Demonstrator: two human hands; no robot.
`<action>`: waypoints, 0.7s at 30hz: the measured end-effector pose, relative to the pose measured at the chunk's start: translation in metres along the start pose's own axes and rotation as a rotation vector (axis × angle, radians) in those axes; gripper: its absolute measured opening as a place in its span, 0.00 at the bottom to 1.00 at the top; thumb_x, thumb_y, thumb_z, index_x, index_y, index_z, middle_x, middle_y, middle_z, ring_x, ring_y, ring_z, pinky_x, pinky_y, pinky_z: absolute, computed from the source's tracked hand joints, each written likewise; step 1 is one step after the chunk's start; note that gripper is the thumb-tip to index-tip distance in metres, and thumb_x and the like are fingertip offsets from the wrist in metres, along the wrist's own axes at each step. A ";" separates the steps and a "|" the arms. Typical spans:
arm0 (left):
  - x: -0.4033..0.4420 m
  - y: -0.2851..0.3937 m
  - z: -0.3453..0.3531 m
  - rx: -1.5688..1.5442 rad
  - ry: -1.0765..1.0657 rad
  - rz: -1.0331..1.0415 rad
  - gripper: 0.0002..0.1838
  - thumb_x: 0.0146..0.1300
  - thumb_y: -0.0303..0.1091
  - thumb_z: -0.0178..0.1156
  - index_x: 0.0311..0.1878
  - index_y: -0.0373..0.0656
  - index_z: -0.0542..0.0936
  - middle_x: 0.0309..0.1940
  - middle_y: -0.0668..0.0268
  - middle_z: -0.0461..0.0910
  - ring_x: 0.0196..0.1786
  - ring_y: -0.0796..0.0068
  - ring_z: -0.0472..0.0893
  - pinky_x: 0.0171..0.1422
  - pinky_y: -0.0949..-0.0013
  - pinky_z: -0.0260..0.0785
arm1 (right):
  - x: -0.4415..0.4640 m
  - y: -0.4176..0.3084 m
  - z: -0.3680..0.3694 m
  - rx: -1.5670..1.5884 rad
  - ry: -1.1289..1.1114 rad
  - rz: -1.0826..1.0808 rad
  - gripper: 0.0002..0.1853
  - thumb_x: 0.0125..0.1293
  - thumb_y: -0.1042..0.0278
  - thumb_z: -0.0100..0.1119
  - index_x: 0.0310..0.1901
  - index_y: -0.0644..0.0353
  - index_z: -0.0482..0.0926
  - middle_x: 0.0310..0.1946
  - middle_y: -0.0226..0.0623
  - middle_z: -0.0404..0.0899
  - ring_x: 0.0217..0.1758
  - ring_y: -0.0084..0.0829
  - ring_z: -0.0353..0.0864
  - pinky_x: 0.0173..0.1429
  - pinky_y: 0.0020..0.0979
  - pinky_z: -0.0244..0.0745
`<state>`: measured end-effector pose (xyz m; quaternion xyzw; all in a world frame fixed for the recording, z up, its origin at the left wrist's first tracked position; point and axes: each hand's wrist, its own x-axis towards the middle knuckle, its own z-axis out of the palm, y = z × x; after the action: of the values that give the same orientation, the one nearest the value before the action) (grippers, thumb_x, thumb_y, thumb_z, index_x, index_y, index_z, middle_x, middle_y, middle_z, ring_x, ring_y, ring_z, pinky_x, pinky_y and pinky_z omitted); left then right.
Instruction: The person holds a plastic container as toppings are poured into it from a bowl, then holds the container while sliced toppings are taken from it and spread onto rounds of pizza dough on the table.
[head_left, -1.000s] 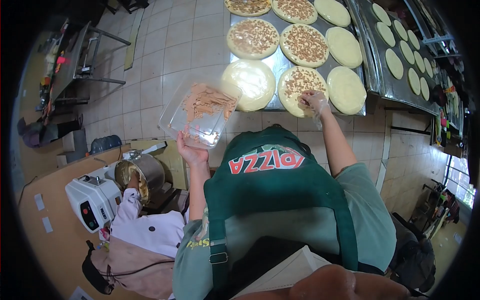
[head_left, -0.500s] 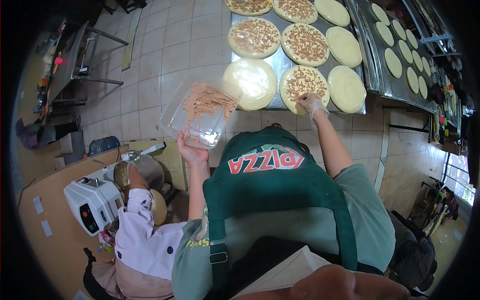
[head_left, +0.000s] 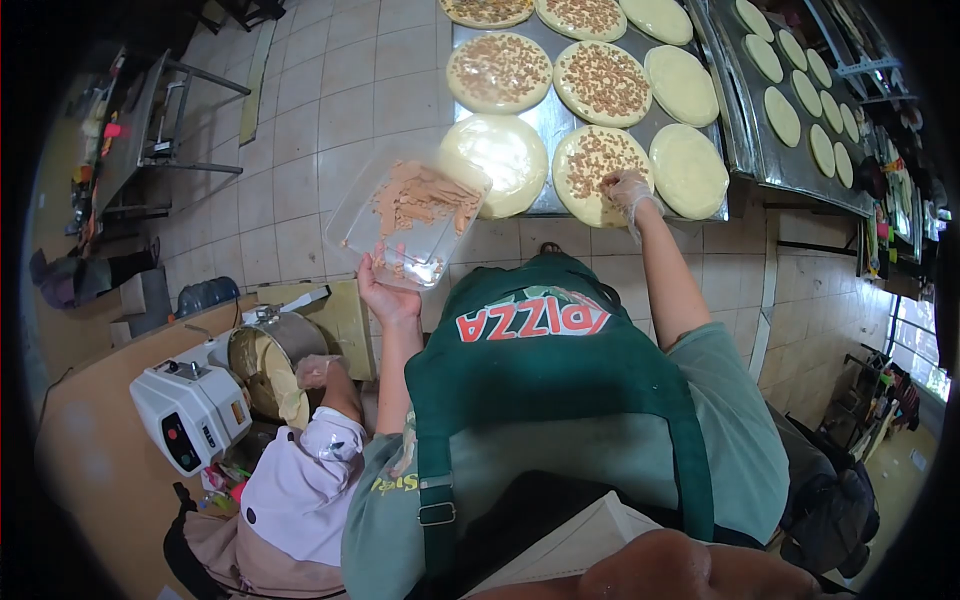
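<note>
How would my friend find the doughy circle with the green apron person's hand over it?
Start at the metal table straight ahead of the green apron. In its nearest row, find the middle dough round of three. It has brown bits and the gloved right hand over it, while the left round and the right round beside it have no bits.

Clear tub (head_left: 358, 226), part-filled; dough round (head_left: 588, 197), partly crumb-strewn.
</note>
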<state>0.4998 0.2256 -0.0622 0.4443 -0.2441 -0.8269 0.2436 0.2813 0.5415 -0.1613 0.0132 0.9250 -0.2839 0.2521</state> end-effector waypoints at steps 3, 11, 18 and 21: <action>-0.002 0.000 0.000 -0.014 -0.015 -0.019 0.28 0.53 0.46 0.50 0.53 0.39 0.60 0.49 0.67 0.60 0.53 0.63 0.61 0.51 0.53 0.58 | -0.003 -0.001 0.004 -0.212 -0.098 -0.017 0.12 0.45 0.65 0.55 0.33 0.56 0.79 0.31 0.41 0.78 0.37 0.36 0.77 0.43 0.31 0.70; -0.004 -0.006 0.002 -0.032 0.016 0.004 0.25 0.53 0.45 0.50 0.51 0.40 0.62 0.48 0.66 0.62 0.52 0.64 0.63 0.48 0.55 0.61 | -0.014 -0.002 0.017 -0.308 -0.111 -0.187 0.15 0.44 0.64 0.60 0.36 0.59 0.77 0.27 0.39 0.78 0.31 0.32 0.77 0.36 0.28 0.71; 0.015 -0.032 -0.014 -0.126 -0.143 -0.071 0.19 0.50 0.42 0.53 0.47 0.54 0.66 0.43 0.70 0.66 0.46 0.66 0.67 0.42 0.59 0.63 | -0.036 -0.037 -0.017 -0.335 0.106 -0.401 0.15 0.51 0.60 0.50 0.38 0.58 0.76 0.36 0.47 0.75 0.40 0.43 0.74 0.47 0.36 0.67; 0.005 -0.041 -0.002 -0.084 -0.141 -0.053 0.28 0.49 0.41 0.54 0.55 0.64 0.57 0.48 0.73 0.63 0.51 0.69 0.64 0.47 0.59 0.58 | -0.075 -0.106 -0.050 -0.077 0.110 -0.577 0.12 0.53 0.67 0.51 0.37 0.62 0.76 0.34 0.46 0.75 0.36 0.41 0.75 0.43 0.34 0.69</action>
<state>0.4918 0.2533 -0.0913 0.3807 -0.2136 -0.8718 0.2222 0.3061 0.4879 -0.0353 -0.2446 0.9130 -0.3072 0.1108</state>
